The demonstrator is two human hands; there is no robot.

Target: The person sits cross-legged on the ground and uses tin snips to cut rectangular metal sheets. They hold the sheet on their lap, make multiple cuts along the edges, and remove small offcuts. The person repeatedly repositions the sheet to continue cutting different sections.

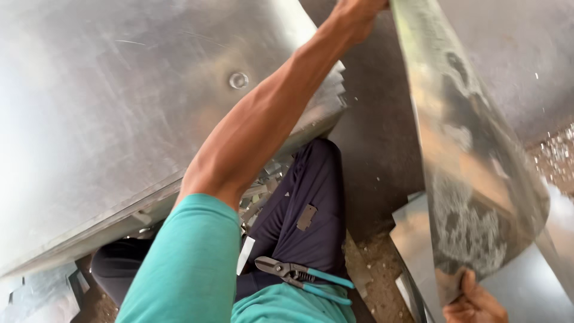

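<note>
My L hand (359, 15) reached up & gripped the top edge of a bent sheet (472, 167); R hand (475, 302) pinched its bottom corner. Sheet stood upright at my right side. Snips (299, 276) lay on my lap, big panel (131, 119) to the left.

- The floor (371, 149) was grey concrete at the upper middle of the frame.
- Flat metal sheets (412, 236) lay on it at the lower right.
- Small metal scraps (559, 152) were scattered on it at the right edge.
- More cut sheet pieces (42, 296) lay at the lower left.
</note>
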